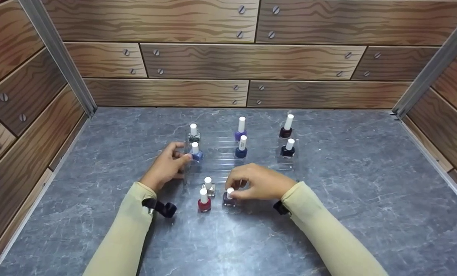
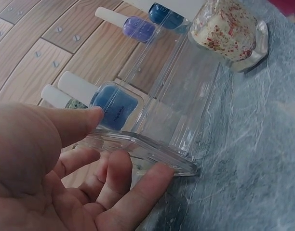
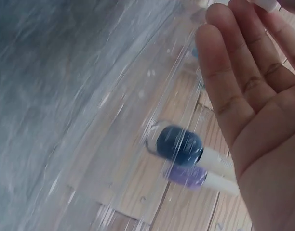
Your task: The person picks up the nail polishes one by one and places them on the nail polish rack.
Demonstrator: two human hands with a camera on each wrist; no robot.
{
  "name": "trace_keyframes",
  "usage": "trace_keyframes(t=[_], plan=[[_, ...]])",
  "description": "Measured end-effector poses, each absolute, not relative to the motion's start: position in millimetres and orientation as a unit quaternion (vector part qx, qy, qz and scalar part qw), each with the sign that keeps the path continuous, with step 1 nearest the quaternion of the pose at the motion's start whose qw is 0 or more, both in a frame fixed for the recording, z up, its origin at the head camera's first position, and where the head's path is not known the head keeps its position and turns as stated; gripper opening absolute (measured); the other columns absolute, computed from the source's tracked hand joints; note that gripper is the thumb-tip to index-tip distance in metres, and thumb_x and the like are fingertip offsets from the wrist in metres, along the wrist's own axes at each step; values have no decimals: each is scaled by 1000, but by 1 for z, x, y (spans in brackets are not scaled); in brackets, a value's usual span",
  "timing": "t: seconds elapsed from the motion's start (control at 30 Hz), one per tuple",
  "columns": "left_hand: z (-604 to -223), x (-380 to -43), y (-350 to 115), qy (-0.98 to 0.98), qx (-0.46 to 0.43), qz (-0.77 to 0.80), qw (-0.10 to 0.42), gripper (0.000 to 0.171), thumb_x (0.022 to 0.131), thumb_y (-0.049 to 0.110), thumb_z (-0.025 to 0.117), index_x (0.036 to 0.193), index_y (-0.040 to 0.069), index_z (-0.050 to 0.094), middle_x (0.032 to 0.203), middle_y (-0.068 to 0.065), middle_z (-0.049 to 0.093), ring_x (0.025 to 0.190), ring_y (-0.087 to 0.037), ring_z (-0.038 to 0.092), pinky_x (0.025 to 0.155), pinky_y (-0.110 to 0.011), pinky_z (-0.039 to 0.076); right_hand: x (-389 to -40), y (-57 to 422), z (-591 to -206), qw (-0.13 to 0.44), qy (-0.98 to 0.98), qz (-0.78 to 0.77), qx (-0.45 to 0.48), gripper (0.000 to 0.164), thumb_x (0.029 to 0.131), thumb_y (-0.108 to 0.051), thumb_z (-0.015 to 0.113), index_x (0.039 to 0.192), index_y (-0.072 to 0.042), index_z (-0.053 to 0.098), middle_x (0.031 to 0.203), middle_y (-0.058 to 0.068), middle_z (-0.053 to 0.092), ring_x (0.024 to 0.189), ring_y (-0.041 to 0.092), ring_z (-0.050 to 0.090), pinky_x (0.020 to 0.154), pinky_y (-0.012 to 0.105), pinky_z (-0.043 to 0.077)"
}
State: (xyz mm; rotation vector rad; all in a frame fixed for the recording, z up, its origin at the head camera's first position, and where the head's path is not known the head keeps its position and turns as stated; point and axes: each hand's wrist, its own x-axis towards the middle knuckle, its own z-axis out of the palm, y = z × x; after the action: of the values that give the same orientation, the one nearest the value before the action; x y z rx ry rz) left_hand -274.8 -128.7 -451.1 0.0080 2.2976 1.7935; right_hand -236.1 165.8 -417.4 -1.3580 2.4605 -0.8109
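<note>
A clear stepped display stand [image 1: 218,165] carries several nail polish bottles with white caps. My left hand [image 1: 167,165] grips the stand's left side panel [image 2: 142,144], its thumb beside a light blue nail polish bottle [image 1: 196,153]. In front of the stand, my right hand [image 1: 261,182] pinches the white cap of a dark nail polish bottle [image 1: 228,199] between thumb and fingers. In the right wrist view only that white cap [image 3: 267,4] shows, at the top edge. A red bottle [image 1: 204,205] and a clear speckled bottle [image 1: 210,190] stand left of it.
On the stand are a glitter bottle [image 1: 193,135], a purple bottle [image 1: 240,134], a dark blue bottle [image 1: 241,151], a dark red bottle [image 1: 286,132] and a black bottle [image 1: 287,150]. Wood-patterned walls [image 1: 197,61] enclose the grey marbled table [image 1: 351,172].
</note>
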Motion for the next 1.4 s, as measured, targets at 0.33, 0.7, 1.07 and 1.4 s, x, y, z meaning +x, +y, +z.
trace_keyframes(t=[0.33,0.7,1.07,1.4], plan=[[-451,-275,-129,784,2,610,114,47,104,19,64,147,14,45,114,-12,52,91,-21,56,79,-37,63,-250,182,-422,79,860,-280,-420,14,98,-15,71,111,-10,71,108,-1,71,94,13,67,85,30,60],[-450,-274,-128,781,4,614,113,48,104,19,64,147,13,45,111,-10,51,89,-20,56,76,-36,63,-251,186,-425,57,872,-245,-420,19,97,-17,71,115,-10,71,109,-2,70,94,14,66,84,30,59],[-451,-275,-129,777,-1,618,116,48,104,21,64,147,13,45,109,-9,51,88,-19,55,79,-40,63,-249,181,-424,73,874,-220,-427,15,97,-19,73,110,-12,73,108,0,71,96,15,67,89,34,58],[-454,-277,-132,767,5,628,130,50,105,23,62,150,12,42,113,-10,51,93,-21,56,77,-36,62,-247,182,-423,128,873,-239,-405,7,95,-12,72,101,-15,70,98,-5,70,89,10,65,82,27,58]])
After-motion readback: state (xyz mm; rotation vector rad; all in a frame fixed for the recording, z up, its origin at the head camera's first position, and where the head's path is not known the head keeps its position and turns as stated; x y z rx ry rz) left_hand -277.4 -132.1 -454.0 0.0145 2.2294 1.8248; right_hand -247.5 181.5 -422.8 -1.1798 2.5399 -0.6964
